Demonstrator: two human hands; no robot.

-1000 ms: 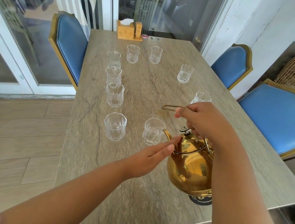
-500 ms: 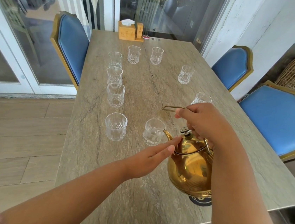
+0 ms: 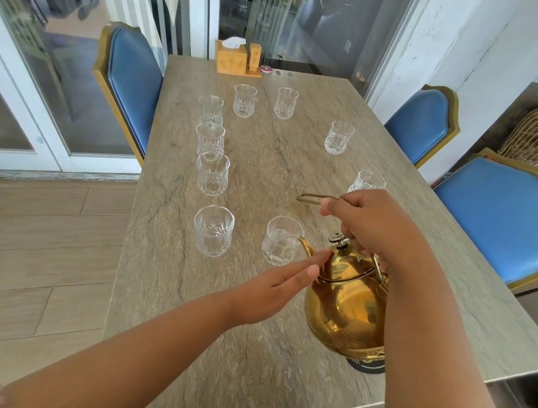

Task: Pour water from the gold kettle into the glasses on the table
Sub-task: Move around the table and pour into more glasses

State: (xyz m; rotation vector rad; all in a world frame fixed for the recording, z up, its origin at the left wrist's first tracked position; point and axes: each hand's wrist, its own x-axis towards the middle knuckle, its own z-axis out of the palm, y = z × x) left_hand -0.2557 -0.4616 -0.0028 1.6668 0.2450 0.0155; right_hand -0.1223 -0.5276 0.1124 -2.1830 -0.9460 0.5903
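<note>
The gold kettle [image 3: 344, 308] is lifted just above a dark coaster [image 3: 366, 364] near the table's front right, tilted with its spout over a cut glass [image 3: 281, 240] that holds some water. My right hand [image 3: 369, 223] is shut on the kettle's thin wire handle. My left hand [image 3: 280, 287] lies flat with straight fingers, fingertips pressing the kettle's lid. Another glass [image 3: 213, 231] stands to the left. Several more glasses form a loop farther up the stone table [image 3: 264, 176], one [image 3: 366, 181] partly hidden behind my right hand.
A wooden tissue box [image 3: 232, 57] with a small holder sits at the table's far end. Blue chairs stand at the left [image 3: 133, 87] and right [image 3: 421, 120], with a third [image 3: 507, 217] near the right front. Glass doors line the left side.
Both hands and the kettle hold nearly the same pose; the view has only shifted slightly.
</note>
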